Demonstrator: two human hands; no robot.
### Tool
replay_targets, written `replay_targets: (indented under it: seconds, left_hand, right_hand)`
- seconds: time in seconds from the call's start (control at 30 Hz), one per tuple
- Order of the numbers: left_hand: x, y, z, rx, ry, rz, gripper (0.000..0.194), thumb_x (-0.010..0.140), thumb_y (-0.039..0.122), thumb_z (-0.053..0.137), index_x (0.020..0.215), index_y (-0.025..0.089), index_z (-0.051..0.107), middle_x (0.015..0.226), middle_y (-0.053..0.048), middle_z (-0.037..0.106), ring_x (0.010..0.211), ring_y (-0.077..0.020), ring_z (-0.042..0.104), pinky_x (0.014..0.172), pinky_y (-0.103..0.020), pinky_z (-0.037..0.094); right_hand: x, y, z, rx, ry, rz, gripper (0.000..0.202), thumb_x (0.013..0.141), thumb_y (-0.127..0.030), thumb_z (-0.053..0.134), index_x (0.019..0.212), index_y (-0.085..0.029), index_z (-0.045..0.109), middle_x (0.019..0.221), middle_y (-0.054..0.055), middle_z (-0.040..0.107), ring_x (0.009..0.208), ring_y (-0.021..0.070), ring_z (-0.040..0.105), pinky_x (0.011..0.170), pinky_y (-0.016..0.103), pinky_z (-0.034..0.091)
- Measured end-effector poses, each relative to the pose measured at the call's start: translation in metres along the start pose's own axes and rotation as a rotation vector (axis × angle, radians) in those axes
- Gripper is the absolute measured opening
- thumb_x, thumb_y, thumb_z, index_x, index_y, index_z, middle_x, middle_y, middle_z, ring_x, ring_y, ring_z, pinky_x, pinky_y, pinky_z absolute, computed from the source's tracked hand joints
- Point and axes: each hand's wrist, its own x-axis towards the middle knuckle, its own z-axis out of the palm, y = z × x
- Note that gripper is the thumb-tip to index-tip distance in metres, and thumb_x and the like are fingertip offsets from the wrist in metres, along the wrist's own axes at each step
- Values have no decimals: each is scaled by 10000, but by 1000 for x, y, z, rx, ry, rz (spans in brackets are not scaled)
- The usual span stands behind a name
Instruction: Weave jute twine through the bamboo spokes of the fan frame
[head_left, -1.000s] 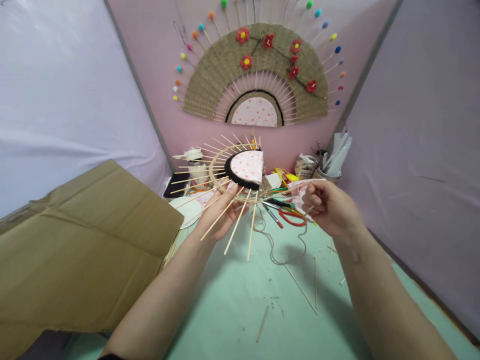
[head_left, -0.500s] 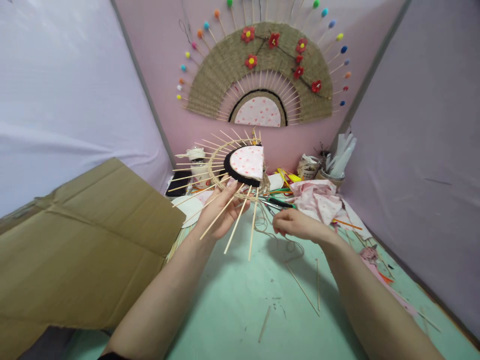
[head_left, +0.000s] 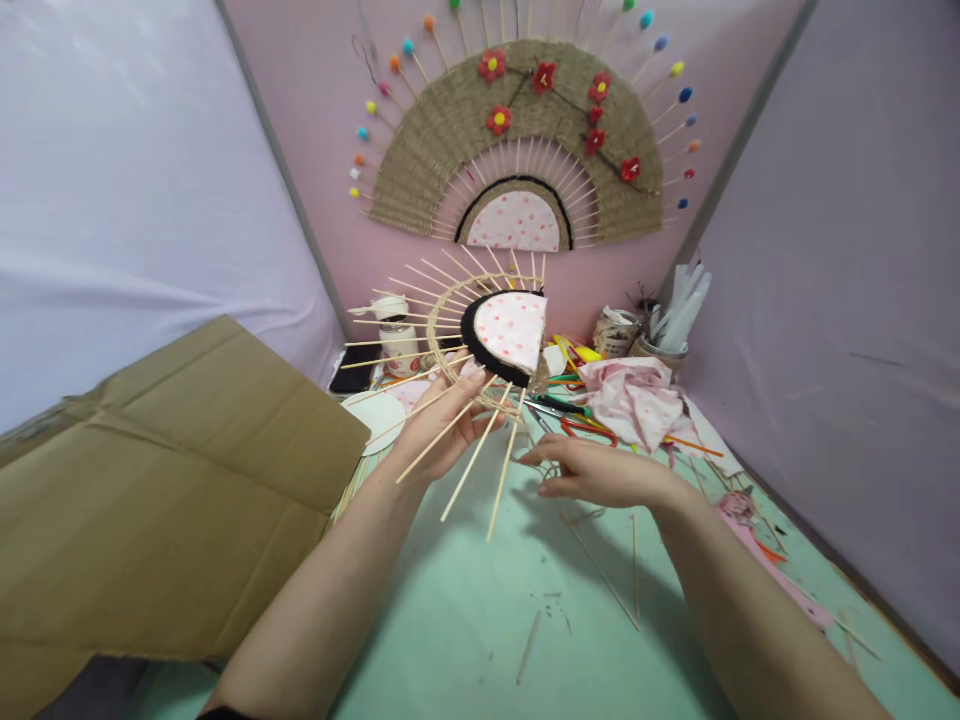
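Observation:
My left hand is closed around the lower edge of a small half-made fan, tilted above the table. It has a pink spotted half-round centre with a black border, thin wooden sticks fanning out, and twine woven round them in an arc. To the right and lower, my right hand hangs over the table with index finger and thumb apart. Loose twine loops by its fingertips; whether they touch it I cannot tell. Beyond that hand lie scissors with red handles and a dark-green-handled tool.
A large finished fan with red flowers hangs on the back wall. Brown cardboard leans at left. Pink spotted cloth, jars and a white bottle stand behind. Loose sticks lie on the green table.
The small fan has shifted slightly right and turned a little in my left hand. My right hand has opened its curled fingers and stretched them leftward, uncovering the red scissor handles.

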Motion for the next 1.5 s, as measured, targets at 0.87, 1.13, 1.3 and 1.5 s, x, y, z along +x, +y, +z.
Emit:
replay_targets:
  seconds: [0.87, 1.13, 1.3, 1.5]
  left_hand:
    - [-3, -14, 3, 28, -263, -240, 458, 867, 445, 541, 1271, 227, 537, 1129, -129, 659, 859, -218, 681, 843, -395, 501]
    - [-7, -25, 6, 91, -625, -354, 326, 820, 370, 609, 1044, 134, 629, 1026, -171, 693, 979, -270, 650, 955, -450, 395]
    - [-10, -24, -2, 267, -737, -481, 307, 816, 430, 617, 963, 163, 658, 590, 2, 565, 566, -122, 527, 857, -401, 446]
    - [-5, -14, -14, 440, -524, -397, 282, 776, 434, 660, 715, 158, 656, 510, 50, 386, 484, -79, 372, 622, -274, 438]
  right_hand:
    - [12, -22, -10, 1629, 821, -10, 177, 773, -283, 676, 929, -221, 618, 822, -31, 711, 664, 104, 653, 542, 180, 551]
    - [7, -11, -22, 1713, 901, -49, 151, 783, -279, 684, 898, -221, 606, 732, -71, 699, 533, 62, 619, 399, 121, 489]
    - [5, -12, -25, 1718, 843, -24, 139, 788, -278, 670, 897, -220, 606, 710, -67, 699, 515, 64, 622, 392, 119, 493]
    - [2, -9, -28, 1658, 867, -3, 156, 764, -264, 678, 895, -226, 603, 719, -61, 701, 518, 77, 626, 411, 140, 519]
